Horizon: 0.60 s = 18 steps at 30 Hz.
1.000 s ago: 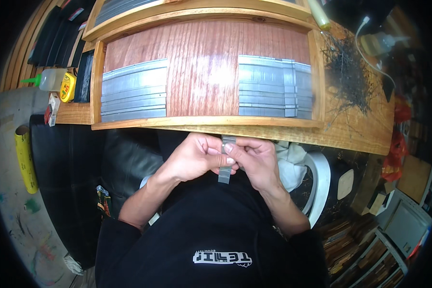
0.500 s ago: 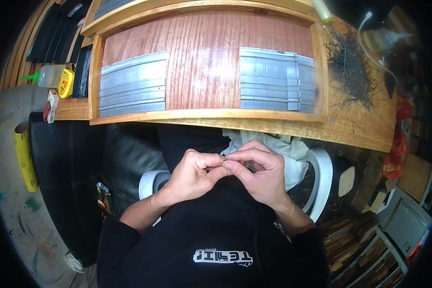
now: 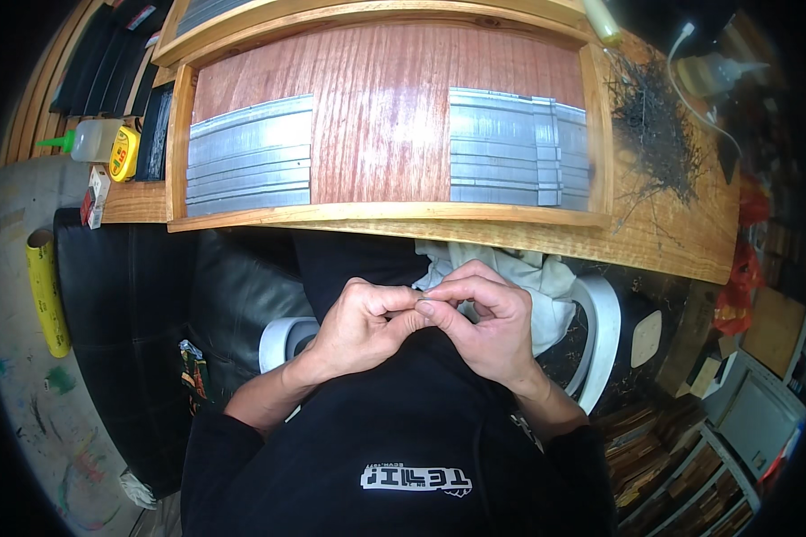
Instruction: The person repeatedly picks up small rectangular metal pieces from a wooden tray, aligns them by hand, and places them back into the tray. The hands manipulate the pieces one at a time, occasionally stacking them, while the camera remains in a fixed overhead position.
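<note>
Over my lap, my left hand (image 3: 364, 320) and my right hand (image 3: 484, 313) meet at the fingertips. Thumbs and forefingers of both are pinched together around something too small to make out. A shallow wooden tray (image 3: 394, 214) with a reddish base lies on the table in front of them. Inside it, a stack of grey strips (image 3: 249, 157) sits on the left and another stack of grey strips (image 3: 506, 148) on the right, with bare wood between.
A heap of thin dark pieces (image 3: 658, 130) lies on the wooden table (image 3: 681, 242) right of the tray. A green-tipped bottle (image 3: 94, 141) and a yellow container (image 3: 124, 154) stand at the left. White chair arms (image 3: 597, 336) flank me; a yellow tube (image 3: 47, 295) is far left.
</note>
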### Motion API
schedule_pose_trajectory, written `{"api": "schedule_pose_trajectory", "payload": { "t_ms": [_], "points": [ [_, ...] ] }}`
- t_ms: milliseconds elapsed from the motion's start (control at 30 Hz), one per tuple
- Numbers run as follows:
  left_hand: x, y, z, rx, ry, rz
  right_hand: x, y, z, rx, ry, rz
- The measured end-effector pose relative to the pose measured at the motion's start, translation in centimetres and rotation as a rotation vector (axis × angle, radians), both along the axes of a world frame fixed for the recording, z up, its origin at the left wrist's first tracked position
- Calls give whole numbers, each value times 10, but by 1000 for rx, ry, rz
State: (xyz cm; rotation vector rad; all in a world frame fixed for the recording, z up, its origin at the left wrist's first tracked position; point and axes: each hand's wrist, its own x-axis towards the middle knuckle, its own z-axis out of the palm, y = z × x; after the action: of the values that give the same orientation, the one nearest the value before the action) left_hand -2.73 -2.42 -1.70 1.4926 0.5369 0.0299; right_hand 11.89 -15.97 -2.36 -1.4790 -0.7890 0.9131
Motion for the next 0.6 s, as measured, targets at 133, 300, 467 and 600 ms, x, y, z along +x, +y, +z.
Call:
{"api": "schedule_pose_trajectory", "payload": {
  "t_ms": [133,300,467,600],
  "points": [
    [1,-1,-2,10,-12,16,1,1,1,2,-25,1],
    [3,-2,-1,22,-24,39,4,2,3,10,-84,-9],
    [2,3,2,77,63,-28,6,5,7,17,-237,37],
    [3,2,3,75,50,-6,4,5,6,31,-218,4]
  ]
}}
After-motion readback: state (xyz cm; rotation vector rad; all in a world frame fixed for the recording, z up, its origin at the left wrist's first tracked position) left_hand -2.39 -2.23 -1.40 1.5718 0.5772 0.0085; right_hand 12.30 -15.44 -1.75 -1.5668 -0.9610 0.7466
